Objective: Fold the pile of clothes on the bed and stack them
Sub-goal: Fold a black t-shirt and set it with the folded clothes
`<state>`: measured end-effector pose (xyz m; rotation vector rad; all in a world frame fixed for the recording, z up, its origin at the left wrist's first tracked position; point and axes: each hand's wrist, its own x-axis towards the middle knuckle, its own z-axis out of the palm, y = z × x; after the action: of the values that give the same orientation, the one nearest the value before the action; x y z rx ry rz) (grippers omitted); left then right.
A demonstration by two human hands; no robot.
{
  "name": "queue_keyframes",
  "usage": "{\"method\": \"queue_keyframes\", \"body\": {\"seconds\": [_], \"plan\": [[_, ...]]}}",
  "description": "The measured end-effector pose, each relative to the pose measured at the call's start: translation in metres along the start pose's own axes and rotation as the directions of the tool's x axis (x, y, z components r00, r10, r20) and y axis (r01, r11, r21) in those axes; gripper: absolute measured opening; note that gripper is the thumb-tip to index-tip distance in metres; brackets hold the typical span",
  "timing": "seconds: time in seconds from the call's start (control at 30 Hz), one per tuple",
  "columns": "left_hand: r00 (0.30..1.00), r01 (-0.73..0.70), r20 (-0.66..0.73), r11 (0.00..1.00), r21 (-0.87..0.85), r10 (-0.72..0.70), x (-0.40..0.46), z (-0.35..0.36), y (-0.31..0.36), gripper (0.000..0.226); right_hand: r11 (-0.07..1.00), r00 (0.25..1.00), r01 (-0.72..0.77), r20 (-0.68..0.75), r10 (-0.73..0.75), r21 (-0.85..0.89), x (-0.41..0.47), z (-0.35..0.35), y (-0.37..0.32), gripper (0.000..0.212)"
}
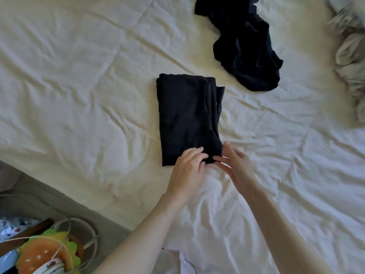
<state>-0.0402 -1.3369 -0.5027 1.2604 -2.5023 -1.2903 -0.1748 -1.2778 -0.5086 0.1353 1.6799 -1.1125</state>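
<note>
A black garment point(187, 115) lies folded into a tall rectangle in the middle of the bed point(79, 86). My left hand point(188, 171) rests on its near right corner, fingers curled on the fabric edge. My right hand point(235, 163) is just beside that same corner, fingers spread and touching the edge. A second black garment point(246, 48) lies crumpled and unfolded at the back, up and to the right of the folded one.
The cream sheet is wrinkled all over. Bunched pale bedding point(351, 56) sits at the right edge. Off the bed's near left edge, the floor holds a wire basket point(79, 234) with colourful items. A white cloth point(177, 260) lies near my body.
</note>
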Motion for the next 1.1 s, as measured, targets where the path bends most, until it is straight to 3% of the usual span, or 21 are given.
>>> {"method": "queue_keyframes", "body": {"seconds": [0.17,0.33,0.63,0.73,0.83,1.0,1.1], "plan": [[0.995,0.068,-0.097,0.952,0.297,-0.04,-0.01,-0.022,-0.044,0.032,0.972,0.985,0.018,-0.163,-0.057,-0.234,0.024,0.017,-0.007,0.029],[1.0,0.01,0.0,0.906,0.423,-0.011,-0.011,-0.031,-0.065,0.036,0.948,0.981,0.031,-0.171,-0.089,-0.318,0.027,0.017,-0.011,0.017],[0.999,-0.021,0.04,0.891,0.454,0.003,-0.018,-0.029,-0.077,0.043,0.952,0.953,0.004,-0.287,-0.097,-0.307,0.016,0.003,0.026,0.008],[0.995,-0.097,0.048,0.867,0.489,0.085,-0.013,-0.032,-0.081,0.046,0.95,0.978,-0.023,-0.202,-0.043,-0.311,0.019,0.004,0.021,0.005],[0.988,-0.154,0.044,0.867,0.473,0.151,-0.013,-0.037,-0.086,0.045,0.969,0.992,-0.09,-0.108,0.066,-0.231,0.018,0.001,0.016,0.016],[0.986,-0.153,-0.01,0.935,0.32,0.165,-0.024,-0.05,-0.081,0.032,0.983,0.986,-0.148,-0.098,0.137,-0.106,-0.002,-0.004,0.015,0.019],[0.993,-0.119,0.045,0.962,0.247,0.111,-0.047,-0.057,-0.074,0.026,0.958,0.968,-0.241,-0.104,0.227,-0.154,-0.028,-0.009,0.023,0.022]]}}
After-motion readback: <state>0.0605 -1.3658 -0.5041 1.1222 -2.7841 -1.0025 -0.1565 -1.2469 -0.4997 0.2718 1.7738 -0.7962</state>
